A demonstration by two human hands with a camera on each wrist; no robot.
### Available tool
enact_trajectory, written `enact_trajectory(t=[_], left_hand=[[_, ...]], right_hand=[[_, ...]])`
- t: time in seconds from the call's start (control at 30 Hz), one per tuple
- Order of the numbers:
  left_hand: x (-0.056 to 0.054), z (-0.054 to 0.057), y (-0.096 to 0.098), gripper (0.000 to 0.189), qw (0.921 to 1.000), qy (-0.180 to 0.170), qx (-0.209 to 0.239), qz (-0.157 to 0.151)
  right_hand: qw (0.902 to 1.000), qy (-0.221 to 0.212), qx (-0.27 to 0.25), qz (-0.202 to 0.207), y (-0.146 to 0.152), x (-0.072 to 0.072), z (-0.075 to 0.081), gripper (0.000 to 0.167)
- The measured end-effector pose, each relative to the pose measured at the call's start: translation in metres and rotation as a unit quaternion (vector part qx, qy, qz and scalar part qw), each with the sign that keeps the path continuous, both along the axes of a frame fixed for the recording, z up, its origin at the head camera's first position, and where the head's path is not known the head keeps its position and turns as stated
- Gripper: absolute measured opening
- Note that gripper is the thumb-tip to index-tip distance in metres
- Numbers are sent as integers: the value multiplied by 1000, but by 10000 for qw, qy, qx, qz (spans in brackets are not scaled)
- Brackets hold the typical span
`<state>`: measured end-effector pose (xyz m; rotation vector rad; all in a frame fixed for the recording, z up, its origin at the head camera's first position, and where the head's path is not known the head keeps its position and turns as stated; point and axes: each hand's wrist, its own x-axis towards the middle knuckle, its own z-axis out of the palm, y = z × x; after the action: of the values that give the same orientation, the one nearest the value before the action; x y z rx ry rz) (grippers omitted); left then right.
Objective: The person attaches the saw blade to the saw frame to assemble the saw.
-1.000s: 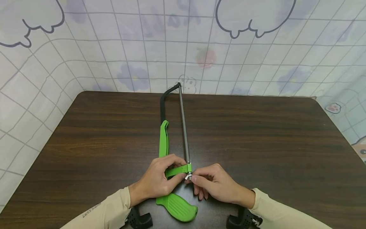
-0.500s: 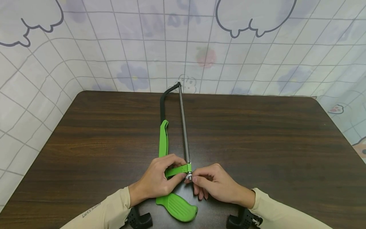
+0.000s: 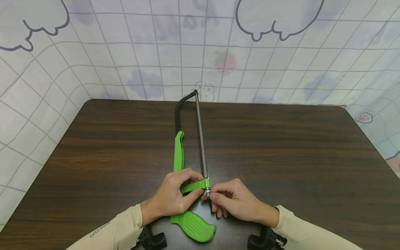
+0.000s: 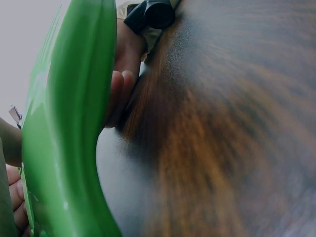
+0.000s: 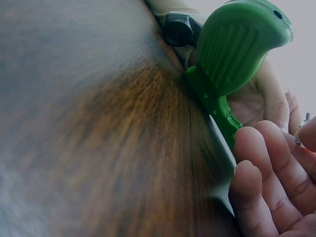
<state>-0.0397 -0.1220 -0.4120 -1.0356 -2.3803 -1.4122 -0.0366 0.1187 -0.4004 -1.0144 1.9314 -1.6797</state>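
Observation:
A hacksaw with a green and black frame (image 3: 179,151) lies along the table in the head view, its tip pointing away from me. Its silver blade (image 3: 201,139) runs on the right side of the frame. My left hand (image 3: 173,195) grips the green cross arm near the blade's near end, thumb below and fingers above. With thumb and index finger, my right hand (image 3: 239,202) pinches a small silver wing nut (image 3: 207,193) there. The green handle (image 3: 195,227) lies below both hands. In the left wrist view the handle (image 4: 74,108) hides most of the left hand.
The dark wood-grain table (image 3: 297,156) extends around the saw on all sides. Behind it hangs a white grid-patterned sheet (image 3: 156,52) with cartoon prints. Black wrist devices (image 3: 153,239) sit under both forearms, close to the handle.
The wing nut has turned a little between the right thumb and index finger. The left hand and the hacksaw stay where they were.

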Motion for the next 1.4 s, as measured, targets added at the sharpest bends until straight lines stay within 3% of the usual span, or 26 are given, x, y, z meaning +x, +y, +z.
enact_trajectory(t=[1.0,1.4], left_hand=[[1,3,1,20,9998,-168,22,56],[1,4,1,19,9999,-141,23,40]], right_hand=[[9999,-150,23,22,1,0,-1,23],[9992,-259,273,-144,0,2,1,23]])
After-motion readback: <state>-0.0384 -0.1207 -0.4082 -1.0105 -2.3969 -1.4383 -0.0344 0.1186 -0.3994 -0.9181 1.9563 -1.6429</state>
